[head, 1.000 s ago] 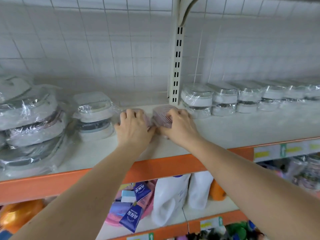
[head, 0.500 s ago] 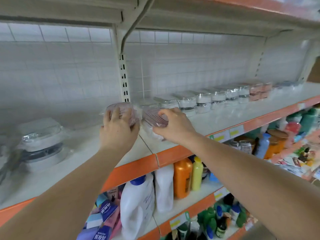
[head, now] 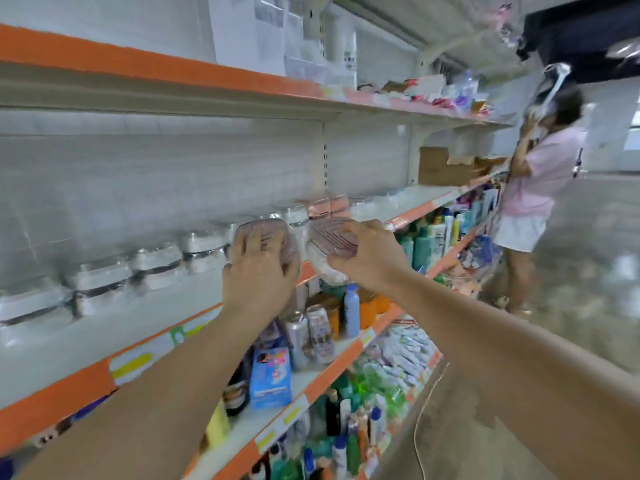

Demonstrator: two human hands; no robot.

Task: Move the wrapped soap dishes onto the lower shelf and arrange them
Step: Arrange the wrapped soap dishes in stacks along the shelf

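My left hand (head: 258, 271) grips a pink soap dish in clear wrap (head: 273, 228), fingers curled over its top. My right hand (head: 367, 252) holds a second wrapped pink soap dish (head: 329, 237) beside it, with loose wrap hanging below. Both dishes are lifted off the white shelf (head: 114, 334), at its orange front edge. A row of wrapped white soap dishes (head: 156, 261) runs along the back of that shelf. Further along it stand pink wrapped dishes (head: 327, 206).
The lower shelf (head: 311, 372) under my hands is packed with cans, bottles and a blue box (head: 272, 377). More bottles fill the shelf below. A person in a pink top (head: 533, 188) stands at the aisle's far right. A thin cord (head: 420, 431) lies on the floor.
Both hands lifted the two pink dishes off the shelf and carried them rightward along it. My view swung right, bringing the aisle and the other person into sight.
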